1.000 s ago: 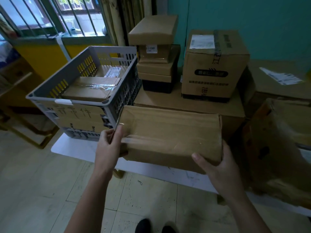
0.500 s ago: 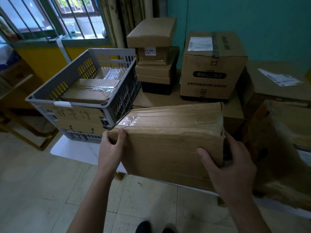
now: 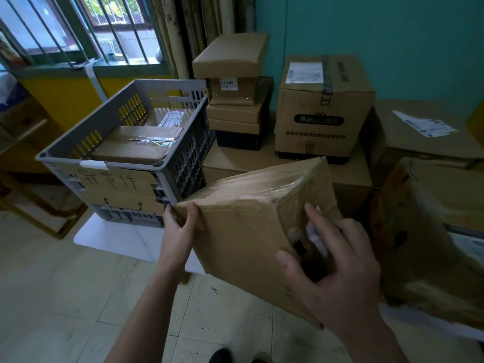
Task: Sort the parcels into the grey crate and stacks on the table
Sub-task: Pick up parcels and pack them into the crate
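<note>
I hold a taped brown cardboard parcel [image 3: 248, 229] tilted in the air over the table's front edge. My left hand [image 3: 180, 226] pinches its left corner. My right hand [image 3: 337, 273] grips its right end, fingers spread over that face. The grey crate [image 3: 110, 163] stands on the white table [image 3: 110, 237] to the left, with flat parcels [image 3: 136, 148] lying inside. Behind the held parcel a stack of small boxes [image 3: 235, 100] and a large labelled carton [image 3: 322, 111] rest on a wide flat box [image 3: 345, 176].
A crumpled brown parcel [image 3: 429, 231] sits at the right, and another box with a white label [image 3: 424, 127] lies behind it. A barred window [image 3: 78, 30] and yellow wall are behind the crate. Tiled floor [image 3: 65, 297] lies below, with wooden furniture at the far left.
The parcel has been lifted off the table and turned, its right end swinging toward me. My right hand has shifted onto that end face; my left hand stays at the left corner.
</note>
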{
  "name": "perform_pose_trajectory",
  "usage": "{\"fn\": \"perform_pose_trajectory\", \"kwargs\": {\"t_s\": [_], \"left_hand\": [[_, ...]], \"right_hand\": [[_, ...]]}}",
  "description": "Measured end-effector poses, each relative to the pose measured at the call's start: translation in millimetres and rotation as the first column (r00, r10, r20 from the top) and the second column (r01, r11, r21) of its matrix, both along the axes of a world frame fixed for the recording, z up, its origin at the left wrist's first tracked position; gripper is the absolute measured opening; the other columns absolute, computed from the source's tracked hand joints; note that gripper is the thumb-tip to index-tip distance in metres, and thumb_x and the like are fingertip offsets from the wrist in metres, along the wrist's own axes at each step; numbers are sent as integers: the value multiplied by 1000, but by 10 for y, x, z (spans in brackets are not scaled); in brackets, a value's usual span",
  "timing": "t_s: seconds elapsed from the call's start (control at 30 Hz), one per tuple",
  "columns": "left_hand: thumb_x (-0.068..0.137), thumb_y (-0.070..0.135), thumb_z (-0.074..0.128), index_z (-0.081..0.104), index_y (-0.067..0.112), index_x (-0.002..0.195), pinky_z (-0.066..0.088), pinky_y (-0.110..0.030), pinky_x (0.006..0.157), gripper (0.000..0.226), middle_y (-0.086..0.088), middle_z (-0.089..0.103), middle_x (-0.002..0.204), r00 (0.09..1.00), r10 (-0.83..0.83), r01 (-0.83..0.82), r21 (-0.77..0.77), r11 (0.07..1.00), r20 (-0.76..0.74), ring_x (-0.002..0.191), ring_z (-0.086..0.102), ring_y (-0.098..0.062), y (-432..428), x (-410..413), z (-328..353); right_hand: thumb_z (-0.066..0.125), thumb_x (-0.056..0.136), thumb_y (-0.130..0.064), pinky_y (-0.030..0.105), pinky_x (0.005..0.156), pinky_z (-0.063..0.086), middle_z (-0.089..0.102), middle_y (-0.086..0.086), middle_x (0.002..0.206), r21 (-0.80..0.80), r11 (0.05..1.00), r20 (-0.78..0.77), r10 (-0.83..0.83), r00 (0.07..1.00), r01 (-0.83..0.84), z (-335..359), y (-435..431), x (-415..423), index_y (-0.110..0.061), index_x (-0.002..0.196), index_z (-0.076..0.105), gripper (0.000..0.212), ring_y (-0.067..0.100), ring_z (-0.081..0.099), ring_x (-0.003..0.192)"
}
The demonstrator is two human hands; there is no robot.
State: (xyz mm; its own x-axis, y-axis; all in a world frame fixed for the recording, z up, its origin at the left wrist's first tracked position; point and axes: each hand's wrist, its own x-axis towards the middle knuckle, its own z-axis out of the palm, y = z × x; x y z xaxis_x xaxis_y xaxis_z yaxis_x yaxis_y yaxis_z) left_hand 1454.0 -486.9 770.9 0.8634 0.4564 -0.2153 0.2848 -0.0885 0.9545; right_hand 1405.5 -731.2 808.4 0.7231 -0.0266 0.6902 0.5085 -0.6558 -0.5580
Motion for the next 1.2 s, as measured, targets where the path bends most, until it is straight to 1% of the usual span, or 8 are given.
{"fn": "perform_pose_trajectory", "kwargs": {"t_s": [0.07, 0.2, 0.33, 0.53, 0.73, 0.93, 1.07, 1.2], "left_hand": [[38, 103, 53, 9, 30, 160, 34, -56, 116, 149, -4, 26, 163, 1000, -19, 19, -39, 999, 5, 147, 32, -27, -7, -18, -9], [48, 90, 60, 2, 37, 159, 36, -56, 115, 135, -2, 20, 165, 995, -87, 92, -84, 992, 54, 148, 29, -26, -34, -40, 6], [35, 98, 64, 4, 45, 157, 35, -57, 115, 146, 2, 17, 165, 986, -160, 162, -42, 986, 41, 148, 27, -24, -27, -42, -7], [31, 96, 69, 6, 39, 158, 38, -53, 114, 153, -2, 21, 164, 983, -183, 184, -86, 979, 27, 146, 31, -24, -45, -65, -58], [33, 90, 76, 4, 40, 157, 41, -53, 112, 152, -4, 28, 162, 988, -142, 147, -99, 984, 56, 144, 36, -25, -34, -88, -99], [38, 86, 79, 8, 44, 156, 38, -55, 114, 144, 0, 25, 163, 992, -118, 119, -25, 993, 45, 145, 35, -26, 10, -62, -156], [37, 86, 78, 10, 42, 156, 38, -54, 114, 144, -4, 27, 162, 996, -86, 84, 48, 995, 33, 144, 36, -27, 1, -54, -183], [55, 65, 83, 12, 28, 159, 33, -50, 118, 131, -2, 28, 161, 998, -42, 38, 95, 995, 44, 145, 32, -25, -27, -16, -212]], "right_hand": [[67, 79, -53, 18, 78, 42, 47, -8, 97, -21, 1000, 34, 15, 999, -14, -4, 13, -6, -13, 129, 54, 65, 7, 48, 88], [69, 77, -52, 22, 76, 47, 49, -8, 97, -23, 999, 27, 31, 999, -30, -37, 22, -15, -14, 129, 56, 65, 5, 48, 90], [69, 77, -53, 25, 72, 49, 51, -5, 97, -31, 999, 15, 23, 1000, -22, -69, 8, -20, -14, 129, 57, 66, 7, 49, 89], [67, 77, -59, 26, 70, 51, 47, -10, 98, -2, 1000, -20, 27, 999, -27, -80, -3, -42, -13, 127, 61, 68, 7, 52, 87], [55, 80, -75, 31, 67, 53, 48, -10, 94, 72, 997, -103, 8, 995, -1, -79, 6, -74, -12, 129, 62, 79, 10, 53, 83], [41, 74, -89, 18, 73, 44, 52, -9, 101, 157, 986, -264, -19, 964, 62, -98, 10, -72, -17, 141, 51, 99, 9, 56, 89], [32, 68, -96, 27, 74, 50, 50, -16, 107, 162, 978, -383, -62, 922, 133, -186, 7, -53, -24, 144, 45, 106, 6, 57, 94], [39, 69, -89, 32, 74, 54, 51, -19, 103, 130, 971, -448, -124, 885, 202, -258, 1, -11, -27, 141, 45, 95, 7, 58, 95]]}}
